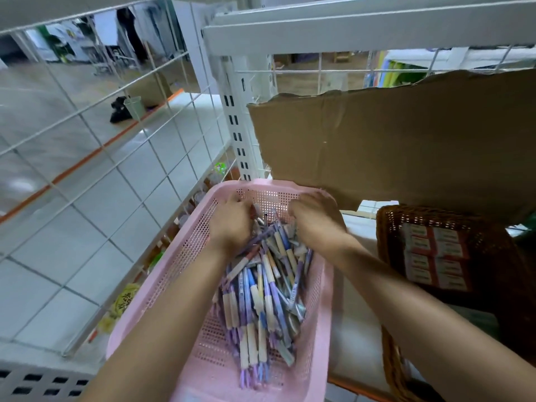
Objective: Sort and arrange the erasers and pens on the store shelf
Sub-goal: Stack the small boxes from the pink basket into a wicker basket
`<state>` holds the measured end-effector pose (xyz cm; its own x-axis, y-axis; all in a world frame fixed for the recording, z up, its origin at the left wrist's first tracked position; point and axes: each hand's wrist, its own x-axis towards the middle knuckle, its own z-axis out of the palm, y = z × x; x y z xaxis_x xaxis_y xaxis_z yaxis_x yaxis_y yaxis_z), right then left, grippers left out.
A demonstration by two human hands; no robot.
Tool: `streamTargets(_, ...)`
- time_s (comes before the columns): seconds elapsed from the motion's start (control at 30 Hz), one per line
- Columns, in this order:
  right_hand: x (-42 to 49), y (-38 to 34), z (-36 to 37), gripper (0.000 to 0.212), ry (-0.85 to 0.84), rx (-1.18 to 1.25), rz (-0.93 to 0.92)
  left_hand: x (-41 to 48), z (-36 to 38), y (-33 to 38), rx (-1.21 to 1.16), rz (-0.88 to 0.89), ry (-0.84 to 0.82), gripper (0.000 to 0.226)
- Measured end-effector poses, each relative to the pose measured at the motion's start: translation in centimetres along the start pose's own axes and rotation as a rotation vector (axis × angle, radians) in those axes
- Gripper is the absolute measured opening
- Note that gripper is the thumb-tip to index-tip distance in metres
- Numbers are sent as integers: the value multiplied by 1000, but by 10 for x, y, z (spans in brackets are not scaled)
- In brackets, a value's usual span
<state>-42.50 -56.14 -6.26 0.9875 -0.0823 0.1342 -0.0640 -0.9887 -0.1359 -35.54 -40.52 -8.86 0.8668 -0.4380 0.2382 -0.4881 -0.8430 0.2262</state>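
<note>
A pink perforated basket (185, 256) on the shelf holds a heap of several pens (261, 297) with purple, blue and cream barrels. Both my hands reach into its far end. My left hand (232, 224) is curled around a few pens at the top of the heap. My right hand (316, 219) is curled down over the pens at the basket's far right; what its fingers hold is hidden. To the right, a brown wicker basket (385, 227) holds rows of boxed erasers (435, 256) in red and white sleeves.
A torn cardboard sheet (406, 140) leans against the wire grid behind both baskets. A white slotted upright (236, 120) stands just beyond the pink basket. White wire mesh (87, 140) closes the left side, with tiled floor and yellow packets (124, 300) below.
</note>
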Motion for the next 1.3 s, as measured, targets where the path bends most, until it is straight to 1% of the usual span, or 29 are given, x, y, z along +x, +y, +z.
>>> streamTargets(0.07, -11, 5, -6, 37, 73, 267, 51, -2, -10, 13, -54, 51, 20, 12)
streamTargets(0.13, -25, 10, -16, 28, 130, 533, 134, -9, -25, 29, -95, 45, -18, 12)
streamTargets(0.17, -33, 13, -21, 24, 182, 637, 166, -14, -34, 39, -98, 34, -48, 17)
streamTargets(0.23, -55, 23, -33, 22, 248, 804, 239, -32, -53, 58, -163, 17, -69, 14)
streamTargets(0.27, -68, 28, -39, 22, 255, 889, 272, -42, -63, 68, -236, 9, -55, 8)
streamTargets(0.3, -82, 33, -45, 21, 251, 993, 286, -53, -73, 80, -316, -1, -31, 9)
streamTargets(0.37, -109, 43, -58, 22, 239, 1183, 276, -75, -84, 104, -497, -46, 3, 20)
streamTargets(0.47, -144, 57, -76, 24, 258, 1298, 298, -98, -86, 138, -920, -162, -37, 20)
streamTargets(0.5, -153, 62, -79, 26, 265, 1306, 319, -102, -82, 148, -1013, -187, -48, 20)
streamTargets(0.53, -162, 67, -83, 27, 269, 1305, 342, -105, -78, 157, -1050, -198, -49, 21)
streamTargets(0.6, -176, 77, -86, 28, 267, 1293, 386, -109, -68, 171, -1066, -185, -50, 25)
streamTargets(0.7, -195, 92, -88, 27, 253, 1265, 415, -113, -56, 188, -1088, -180, -106, 33)
streamTargets(0.83, -213, 111, -84, 28, 252, 1171, 413, -116, -42, 205, -1075, -188, -192, 30)
streamTargets(0.9, -218, 120, -79, 27, 258, 1128, 432, -115, -37, 211, -996, -157, -221, 28)
streamTargets(0.97, -220, 131, -70, 27, 259, 1031, 462, -113, -28, 216, -850, -118, -203, 28)
streamTargets(1.07, -216, 149, -59, 30, 267, 734, 539, -102, -13, 223, -686, -56, -136, 30)
streamTargets(1.13, -208, 159, -57, 33, 230, 510, 574, -91, -2, 229, -573, -14, -105, 31)
streamTargets(1.23, -194, 168, -56, 26, 166, 362, 534, -75, 11, 240, -337, 27, -81, 35)
streamTargets(1.3, -185, 174, -48, 20, 154, 328, 498, -69, 17, 248, -261, 84, -53, 36)
